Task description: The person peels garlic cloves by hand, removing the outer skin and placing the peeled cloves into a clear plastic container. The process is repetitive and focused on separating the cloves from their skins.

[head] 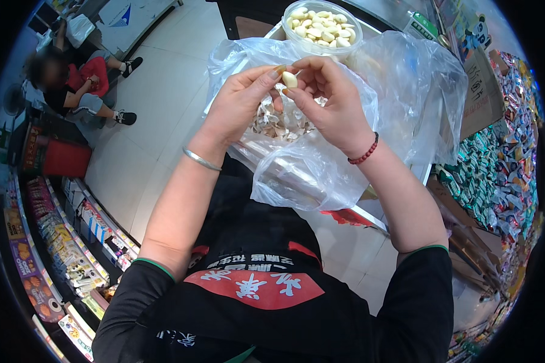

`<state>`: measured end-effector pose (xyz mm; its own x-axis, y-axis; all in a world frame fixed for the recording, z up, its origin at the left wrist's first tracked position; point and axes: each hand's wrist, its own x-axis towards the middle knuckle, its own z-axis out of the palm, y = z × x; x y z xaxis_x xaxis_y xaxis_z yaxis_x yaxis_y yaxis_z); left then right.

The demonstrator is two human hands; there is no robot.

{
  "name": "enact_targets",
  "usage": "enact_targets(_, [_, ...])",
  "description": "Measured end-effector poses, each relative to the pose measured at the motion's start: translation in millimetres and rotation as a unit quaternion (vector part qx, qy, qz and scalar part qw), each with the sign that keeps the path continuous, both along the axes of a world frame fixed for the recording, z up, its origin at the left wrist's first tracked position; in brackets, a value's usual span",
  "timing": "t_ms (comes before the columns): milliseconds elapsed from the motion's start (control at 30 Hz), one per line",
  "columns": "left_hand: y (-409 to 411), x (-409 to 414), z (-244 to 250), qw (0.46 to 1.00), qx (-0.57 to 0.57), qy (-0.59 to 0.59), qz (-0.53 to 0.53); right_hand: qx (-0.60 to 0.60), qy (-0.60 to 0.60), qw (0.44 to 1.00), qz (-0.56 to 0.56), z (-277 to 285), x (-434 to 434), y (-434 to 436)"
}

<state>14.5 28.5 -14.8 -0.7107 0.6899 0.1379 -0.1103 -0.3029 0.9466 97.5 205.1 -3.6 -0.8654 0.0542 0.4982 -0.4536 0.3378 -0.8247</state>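
A pale garlic clove (pixel 289 80) without skin is between my two hands, above a heap of papery garlic skins (pixel 281 120) in a clear plastic bag (pixel 299 177). My left hand (pixel 250 93) has its thumb and fingers at the clove's upper left side. My right hand (pixel 329 93) is curled around its right side, with the thumb tip at its lower edge. Which hand bears the clove cannot be told for certain. Just beyond the hands stands a round clear plastic tub (pixel 287 34) filled with peeled garlic cloves (pixel 320 28).
Another clear plastic bag (pixel 408 95) lies to the right, beside a cardboard box piece (pixel 481 93) with writing. Heaps of wrapped sweets (pixel 470 168) fill the right side. Snack shelves (pixel 72 245) curve along the lower left. A seated person (pixel 79 86) is at the upper left.
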Motion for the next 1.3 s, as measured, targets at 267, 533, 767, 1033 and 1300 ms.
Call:
enact_targets(267, [-0.6,1.6,5.9,1.0,-0.023,-0.007,-0.018,0.121,0.014,0.991,-0.062,6.3,5.1,-2.2])
enact_targets(533, [-0.8,-4.1,1.2,0.998,0.001,-0.052,-0.034,0.181,0.089,0.976,-0.085,4.2,2.1,-0.9])
enact_targets(767, [-3.3,-6.5,2.7,0.993,0.022,-0.111,-0.038,0.183,0.136,0.971,-0.07,-0.8,-2.7,-0.8])
enact_targets(1033, [3.9,0.5,6.4,0.997,-0.03,-0.072,-0.004,0.184,0.04,0.98,-0.059,3.7,4.0,-5.1])
enact_targets(1300, [4.9,0.7,8.4,0.994,-0.082,-0.063,-0.017,0.147,-0.031,0.988,-0.047,9.8,6.3,-5.1])
